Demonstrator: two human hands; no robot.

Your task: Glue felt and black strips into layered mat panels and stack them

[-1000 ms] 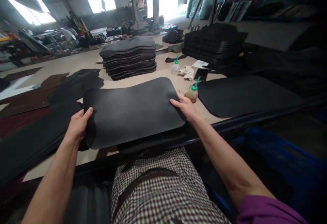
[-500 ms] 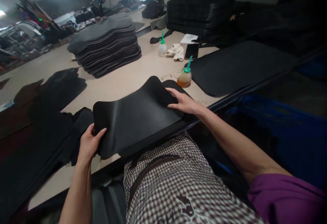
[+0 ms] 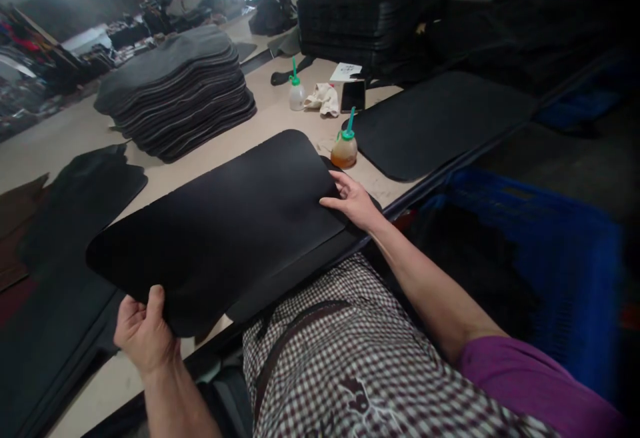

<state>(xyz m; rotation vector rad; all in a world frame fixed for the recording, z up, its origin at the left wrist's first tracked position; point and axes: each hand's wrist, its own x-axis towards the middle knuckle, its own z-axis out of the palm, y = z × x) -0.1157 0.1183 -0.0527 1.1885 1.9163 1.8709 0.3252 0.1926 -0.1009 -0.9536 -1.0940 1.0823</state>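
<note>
A black leather panel (image 3: pixel 225 218) with rounded corners stretches between my hands in front of the apron. My left hand (image 3: pixel 145 335) grips its lower left edge, thumb on top and fingers partly hidden. At the right edge, my right hand (image 3: pixel 356 203) pinches the panel, its thumb on the upper face. Another dark piece (image 3: pixel 285 288) lies underneath along the table edge, mostly covered. Just beyond my right hand stands a squeeze bottle (image 3: pixel 345 151) with amber liquid and a green spout.
A tall stack of dark panels (image 3: pixel 175 101) is at the back left. A second bottle (image 3: pixel 297 97), a crumpled cloth (image 3: pixel 323 99) and a phone (image 3: pixel 353 97) sit farther back. More black sheets (image 3: pixel 445 125) lie right; a blue crate (image 3: pixel 565 245) is below.
The panel, bowed before, is now spread flatter and reaches farther left. My left hand has moved left and down with its edge; my right hand keeps its hold. The view has shifted slightly right.
</note>
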